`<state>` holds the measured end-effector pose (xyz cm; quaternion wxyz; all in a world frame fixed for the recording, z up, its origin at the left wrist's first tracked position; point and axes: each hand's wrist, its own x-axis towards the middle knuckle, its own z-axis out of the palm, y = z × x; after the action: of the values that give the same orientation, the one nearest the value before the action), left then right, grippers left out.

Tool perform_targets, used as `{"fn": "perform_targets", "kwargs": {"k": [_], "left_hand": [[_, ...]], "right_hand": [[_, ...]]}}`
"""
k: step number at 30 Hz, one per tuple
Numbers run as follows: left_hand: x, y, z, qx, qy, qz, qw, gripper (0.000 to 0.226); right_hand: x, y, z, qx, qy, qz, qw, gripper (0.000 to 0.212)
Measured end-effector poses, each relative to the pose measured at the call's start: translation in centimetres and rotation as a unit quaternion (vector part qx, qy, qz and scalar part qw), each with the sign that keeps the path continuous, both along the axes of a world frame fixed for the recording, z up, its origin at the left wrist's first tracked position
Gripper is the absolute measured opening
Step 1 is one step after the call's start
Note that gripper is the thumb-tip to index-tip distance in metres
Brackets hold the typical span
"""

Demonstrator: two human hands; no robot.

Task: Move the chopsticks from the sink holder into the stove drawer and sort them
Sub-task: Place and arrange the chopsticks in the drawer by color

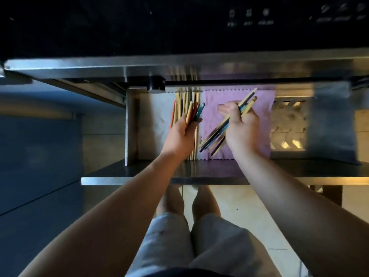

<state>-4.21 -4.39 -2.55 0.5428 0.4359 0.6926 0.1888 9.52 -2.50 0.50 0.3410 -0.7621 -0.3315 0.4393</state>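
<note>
The stove drawer [159, 179] stands pulled out below the dark stove front. Several wooden chopsticks [182, 100] lie lengthwise in its left part. My left hand [182, 132] hovers over them and grips a short bunch of coloured chopsticks [194, 112], yellow, red and teal. My right hand [242, 126] holds a fanned bundle of chopsticks [217, 134] slantwise above a pink cloth [263, 112]; their lower tips reach the cloth near its front edge.
A compartment [287, 126] with shiny, blurred contents lies to the right of the pink cloth. The dark stove panel [179, 27] overhangs the drawer's back. A blue cabinet front [40, 156] is at the left. My legs and a tiled floor [239, 206] show below.
</note>
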Motion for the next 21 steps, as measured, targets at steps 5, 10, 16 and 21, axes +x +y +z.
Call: {"fn": "perform_targets", "kwargs": {"k": [5, 10, 16, 21], "left_hand": [[-1.5, 1.4, -7.2, -0.022, 0.024, 0.004, 0.999, 0.017], [-2.2, 3.0, -11.7, -0.05, 0.0, 0.03, 0.998, 0.021], [-3.3, 3.2, -15.2, -0.07, 0.107, -0.03, 0.991, 0.014], [-4.4, 2.6, -15.6, -0.073, 0.162, -0.029, 0.984, 0.013]], "right_hand": [[-1.4, 1.4, -8.7, -0.037, 0.03, 0.037, 0.998, 0.023], [-2.7, 3.0, -14.0, -0.103, 0.007, 0.105, 0.989, 0.021], [-3.2, 4.7, -19.0, -0.191, -0.097, 0.188, 0.958, 0.019], [-1.6, 2.0, -21.5, -0.242, -0.163, 0.223, 0.93, 0.022]]}}
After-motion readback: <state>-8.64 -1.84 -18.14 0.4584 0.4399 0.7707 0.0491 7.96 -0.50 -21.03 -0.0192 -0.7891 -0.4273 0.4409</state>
